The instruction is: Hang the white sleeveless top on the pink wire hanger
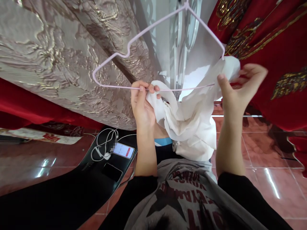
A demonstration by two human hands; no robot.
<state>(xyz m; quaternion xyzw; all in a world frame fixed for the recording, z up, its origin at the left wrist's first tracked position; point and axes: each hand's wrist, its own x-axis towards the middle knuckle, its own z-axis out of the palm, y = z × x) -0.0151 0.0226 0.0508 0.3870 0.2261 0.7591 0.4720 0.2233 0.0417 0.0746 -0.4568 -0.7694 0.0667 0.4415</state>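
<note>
Left hand (pixel 144 103) pinches the lower bar of a pale pink, thin-framed clothes hanger (pixel 115 86) between thumb and forefinger, its other fingers resting against a loose fold of soft white cloth (pixel 192 123). The hanger is raised in front of the person, its shoulders sloping down from a peak at the top edge of the view. Its right end disappears into the cloth, which is gathered there and falls in crumpled folds to the person's lap. Right hand (pixel 236 91) grasps the cloth at that end, thumb in front and fingers curled behind, though the fingertips are partly hidden and how firmly they grip cannot be told. Below are a grey shirt (pixel 175 174) with dark red lettering and a black star, and its black sleeves. To the left, a glossy black seat (pixel 59 185) carries a lit smartphone (pixel 123 150), a dark-screened phone (pixel 112 172) nearer the person, and white corded earphones (pixel 107 156). Beyond, cream brocade fabric with gold relief (pixel 79 60) fills the upper left, deep red fabric with gold embroidery (pixel 259 41) the upper right, and glossy red floor tiles (pixel 256 147) spread underneath.
</note>
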